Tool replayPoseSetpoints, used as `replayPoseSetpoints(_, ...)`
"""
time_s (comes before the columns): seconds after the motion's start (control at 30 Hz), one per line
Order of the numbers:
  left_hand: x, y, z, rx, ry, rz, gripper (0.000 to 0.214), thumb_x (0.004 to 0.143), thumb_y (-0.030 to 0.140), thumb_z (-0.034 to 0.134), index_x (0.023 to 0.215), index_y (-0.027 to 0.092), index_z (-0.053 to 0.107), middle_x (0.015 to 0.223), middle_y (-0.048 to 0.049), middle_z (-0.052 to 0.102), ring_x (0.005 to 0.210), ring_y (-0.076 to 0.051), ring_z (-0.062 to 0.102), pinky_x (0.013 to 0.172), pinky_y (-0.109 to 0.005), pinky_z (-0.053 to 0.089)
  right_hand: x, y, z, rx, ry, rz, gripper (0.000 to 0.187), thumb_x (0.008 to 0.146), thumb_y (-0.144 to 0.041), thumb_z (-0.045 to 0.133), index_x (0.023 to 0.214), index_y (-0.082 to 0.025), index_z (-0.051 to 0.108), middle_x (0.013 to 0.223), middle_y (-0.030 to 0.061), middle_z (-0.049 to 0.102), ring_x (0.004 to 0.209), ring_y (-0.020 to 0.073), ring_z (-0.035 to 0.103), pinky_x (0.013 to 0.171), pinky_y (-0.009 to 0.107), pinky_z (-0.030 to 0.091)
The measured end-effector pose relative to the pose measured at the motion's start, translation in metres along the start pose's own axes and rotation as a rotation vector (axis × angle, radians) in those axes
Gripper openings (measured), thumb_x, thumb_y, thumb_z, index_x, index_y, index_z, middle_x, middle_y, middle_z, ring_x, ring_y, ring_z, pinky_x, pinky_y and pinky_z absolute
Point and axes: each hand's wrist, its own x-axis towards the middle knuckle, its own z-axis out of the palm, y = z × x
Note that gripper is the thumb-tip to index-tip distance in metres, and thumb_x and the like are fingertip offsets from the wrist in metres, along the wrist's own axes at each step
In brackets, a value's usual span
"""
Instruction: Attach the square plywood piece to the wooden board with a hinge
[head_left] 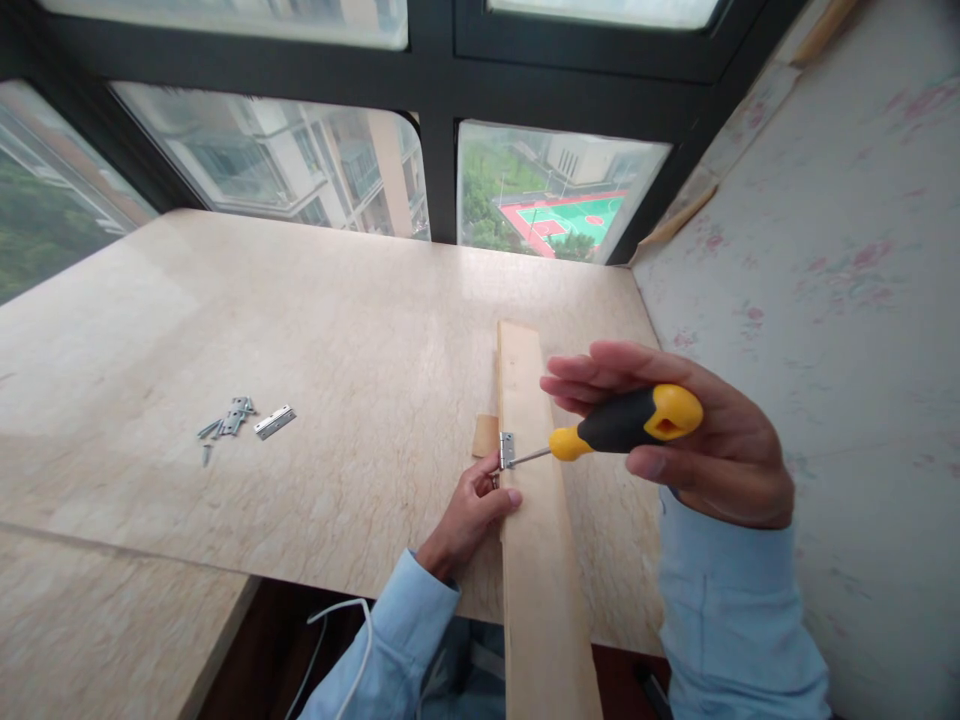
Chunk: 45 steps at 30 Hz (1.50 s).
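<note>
A long wooden plank (pixel 536 560) lies across the marble table's (pixel 315 340) front edge, running away from me. A small metal hinge (pixel 508 449) sits on the plank's left side, next to a small wooden piece (pixel 484 435). My right hand (pixel 686 435) is closed round a yellow and black screwdriver (pixel 626 421), whose tip rests at the hinge. My left hand (pixel 472 510) pinches the plank's left edge just below the hinge, thumb pressed against the wood.
Several loose screws and spare hinges (pixel 244 418) lie on the table to the left. Large windows (pixel 300 170) stand behind the table. A wall with a floral pattern (pixel 840 260) closes the right side. A white cable (pixel 337 625) hangs below the table's edge.
</note>
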Motion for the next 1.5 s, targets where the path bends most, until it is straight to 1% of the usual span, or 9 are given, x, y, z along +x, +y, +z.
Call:
replayPoseSetpoints(0.07,0.000,-0.001,-0.001,0.011,-0.006,0.001,0.059,0.070,0.026,0.081,0.126,0.016,0.066,0.112,-0.0104,0.072,0.092,-0.024,0.069,0.080,-0.031,0.055,0.000,0.000,0.000,-0.061,0.043,-0.004,0.046,0.077,-0.027,0.083,0.120,-0.029,0.067,0.115,0.0048,0.073,0.105,0.0261,0.071,0.088,0.043,0.064)
replayPoseSetpoints(0.23,0.000,-0.005,-0.004,0.008,-0.013,-0.008,0.058,0.070,0.027,0.081,0.125,0.015,0.066,0.109,-0.0107,0.072,0.089,-0.024,0.070,0.079,-0.031,0.055,-0.002,-0.005,0.021,-0.461,0.431,-0.090,0.041,0.065,-0.023,0.091,0.100,-0.027,0.071,0.094,0.0025,0.074,0.085,0.0233,0.073,0.075,0.037,0.065)
replayPoseSetpoints(0.37,0.000,-0.006,-0.004,0.016,-0.006,-0.005,0.057,0.070,0.027,0.080,0.124,0.014,0.067,0.110,-0.0118,0.072,0.088,-0.025,0.070,0.077,-0.032,0.056,-0.006,-0.010,0.033,-0.739,0.507,-0.125,0.042,0.063,-0.032,0.093,0.096,-0.027,0.069,0.088,0.0010,0.074,0.078,0.0225,0.071,0.070,0.037,0.063)
replayPoseSetpoints(0.57,-0.001,-0.004,-0.003,0.022,-0.055,0.012,0.060,0.073,0.023,0.078,0.131,0.017,0.064,0.114,-0.0107,0.071,0.096,-0.026,0.069,0.082,-0.033,0.055,-0.005,-0.018,0.011,-0.151,0.092,0.020,0.037,0.086,-0.033,0.075,0.121,-0.027,0.063,0.127,0.0071,0.068,0.113,0.0266,0.069,0.093,0.045,0.061)
replayPoseSetpoints(0.7,-0.001,-0.003,-0.004,0.026,-0.056,0.016,0.061,0.074,0.023,0.079,0.133,0.018,0.063,0.113,-0.0102,0.071,0.094,-0.025,0.069,0.081,-0.032,0.055,-0.003,-0.018,-0.001,-0.078,-0.069,0.056,0.043,0.085,-0.021,0.075,0.126,-0.029,0.063,0.131,0.0068,0.066,0.116,0.0268,0.067,0.094,0.045,0.061)
replayPoseSetpoints(1.0,0.001,-0.008,-0.006,0.057,-0.029,0.017,0.065,0.070,0.031,0.082,0.131,0.015,0.063,0.112,-0.0124,0.072,0.091,-0.027,0.070,0.079,-0.034,0.055,-0.004,-0.006,0.031,-0.544,0.545,-0.064,0.038,0.067,-0.034,0.090,0.095,-0.026,0.066,0.089,0.0020,0.070,0.079,0.0215,0.071,0.068,0.034,0.063)
replayPoseSetpoints(1.2,0.000,-0.006,-0.005,0.062,-0.063,0.053,0.059,0.075,0.027,0.080,0.130,0.016,0.063,0.115,-0.0125,0.071,0.094,-0.026,0.070,0.081,-0.034,0.056,-0.005,-0.009,0.041,-0.946,0.704,-0.061,0.050,0.060,-0.053,0.090,0.081,-0.024,0.056,0.071,-0.0010,0.056,0.059,0.0150,0.056,0.055,0.029,0.054)
replayPoseSetpoints(1.3,0.000,-0.004,-0.004,0.056,-0.049,0.056,0.061,0.074,0.028,0.081,0.131,0.017,0.063,0.117,-0.0122,0.070,0.096,-0.027,0.070,0.081,-0.034,0.056,-0.005,-0.009,0.038,-0.822,0.645,-0.030,0.048,0.065,-0.052,0.088,0.085,-0.023,0.055,0.074,-0.0006,0.058,0.067,0.0168,0.062,0.062,0.030,0.057)
replayPoseSetpoints(1.5,0.000,-0.002,-0.002,0.028,0.011,0.039,0.064,0.069,0.031,0.082,0.129,0.016,0.064,0.115,-0.0115,0.071,0.096,-0.027,0.070,0.083,-0.034,0.056,-0.006,-0.018,0.032,-0.170,0.179,0.025,0.048,0.092,-0.037,0.068,0.136,-0.031,0.050,0.136,0.0079,0.060,0.125,0.0264,0.060,0.101,0.046,0.057)
